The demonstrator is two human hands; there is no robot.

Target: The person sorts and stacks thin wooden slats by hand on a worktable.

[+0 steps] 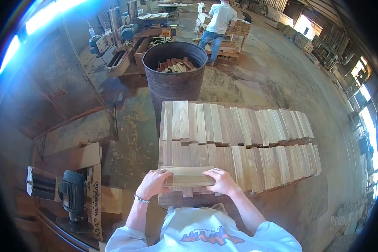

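Between my two hands I hold a short stack of wooden boards, level and crosswise in front of my chest. My left hand, with a bracelet at the wrist, grips the left end. The right end is in my right hand, thumb on the near side and fingers over the top. Just beneath and beyond lie two rows of short wooden slats, set side by side on a low platform. How many boards are in my grip is hard to tell.
A dark metal drum with wood offcuts stands beyond the slats. At lower left is a machine with a motor. Another machine stands at the back left. A person works at a bench farther off.
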